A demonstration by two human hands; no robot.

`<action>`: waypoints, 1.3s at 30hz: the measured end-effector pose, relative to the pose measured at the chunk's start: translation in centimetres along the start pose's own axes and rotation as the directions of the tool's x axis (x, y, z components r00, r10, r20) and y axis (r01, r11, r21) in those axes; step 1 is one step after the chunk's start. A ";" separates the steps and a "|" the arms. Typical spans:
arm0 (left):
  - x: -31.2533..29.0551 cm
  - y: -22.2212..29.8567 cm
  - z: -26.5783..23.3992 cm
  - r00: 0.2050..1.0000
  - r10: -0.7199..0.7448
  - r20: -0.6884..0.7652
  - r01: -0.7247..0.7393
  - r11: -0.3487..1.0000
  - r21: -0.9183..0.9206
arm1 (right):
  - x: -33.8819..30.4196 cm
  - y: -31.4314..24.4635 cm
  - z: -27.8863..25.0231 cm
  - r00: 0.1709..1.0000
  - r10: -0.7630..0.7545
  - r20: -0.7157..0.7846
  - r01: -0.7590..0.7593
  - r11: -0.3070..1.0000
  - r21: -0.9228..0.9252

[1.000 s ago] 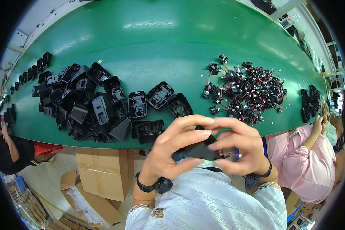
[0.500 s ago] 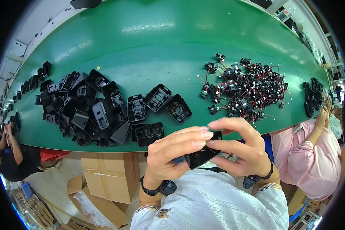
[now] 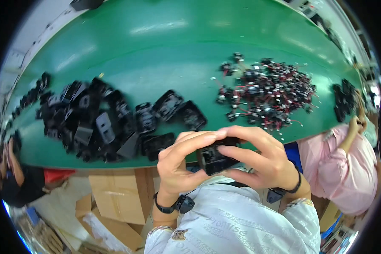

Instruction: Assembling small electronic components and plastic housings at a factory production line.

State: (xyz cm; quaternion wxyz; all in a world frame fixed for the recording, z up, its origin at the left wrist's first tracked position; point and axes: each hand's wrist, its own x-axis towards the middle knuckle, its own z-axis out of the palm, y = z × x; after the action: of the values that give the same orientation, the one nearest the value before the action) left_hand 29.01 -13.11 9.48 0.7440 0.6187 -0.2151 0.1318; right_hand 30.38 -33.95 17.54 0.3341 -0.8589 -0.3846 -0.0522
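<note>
Between my two hands, in front of my chest, is a black plastic housing [image 3: 211, 160], its hollow side showing. My left hand [image 3: 180, 158] curls round its left end, fingers along the far edge and thumb below. My right hand [image 3: 262, 158] grips the right end, with a fingertip over the cavity; what lies beneath that finger is hidden. Just left of my hands, another open black housing [image 3: 156, 146] lies at the table's near edge. Several more open housings [image 3: 168, 105] lie beyond it. The picture is slightly blurred.
A heap of black housings [image 3: 84, 133] covers the left of the green table [image 3: 165, 55]. At right lies a pile of small black parts with red wires [image 3: 275, 91]. Cardboard boxes [image 3: 114, 192] stand on the floor at left. A person in pink [image 3: 336, 169] sits at right, another person [image 3: 19, 178] at left.
The housing has moved a little left and turned, so more of its hollow side shows. My right fingers have shifted over it. The whole view has moved slightly.
</note>
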 end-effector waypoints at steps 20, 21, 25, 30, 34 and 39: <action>3.0 -1.0 3.7 0.975 0.159 0.155 -0.218 0.819 0.531 | -2.9 4.0 3.9 0.859 0.350 0.374 -0.129 -0.558 0.820; 3.4 -0.1 3.5 0.982 0.108 0.155 -0.180 0.785 0.592 | -2.8 3.9 4.2 0.859 0.336 0.385 -0.141 -0.569 0.810; 2.8 -0.6 2.7 0.985 0.094 0.142 -0.153 0.854 0.497 | -2.8 3.4 4.9 0.868 0.298 0.396 -0.172 -0.569 0.804; 3.2 -0.5 2.9 0.987 0.065 0.150 -0.115 0.928 0.356 | -3.8 3.7 4.3 0.835 0.389 0.389 -0.177 -0.478 0.860; 2.0 -0.3 2.3 0.994 0.109 0.005 -0.106 0.956 0.274 | 2.2 4.3 -2.0 0.857 0.513 0.034 -0.342 0.519 0.783; 1.3 1.1 0.6 0.993 0.122 -0.001 -0.099 0.812 0.575 | 16.6 14.7 -5.2 0.948 0.314 -0.046 -0.313 0.902 -0.298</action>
State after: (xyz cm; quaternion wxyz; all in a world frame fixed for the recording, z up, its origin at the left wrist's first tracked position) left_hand 29.50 -13.61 11.12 0.5184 0.7977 -0.1867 0.2450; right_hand 53.05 -33.83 19.40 0.2026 -0.9504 -0.2294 -0.0546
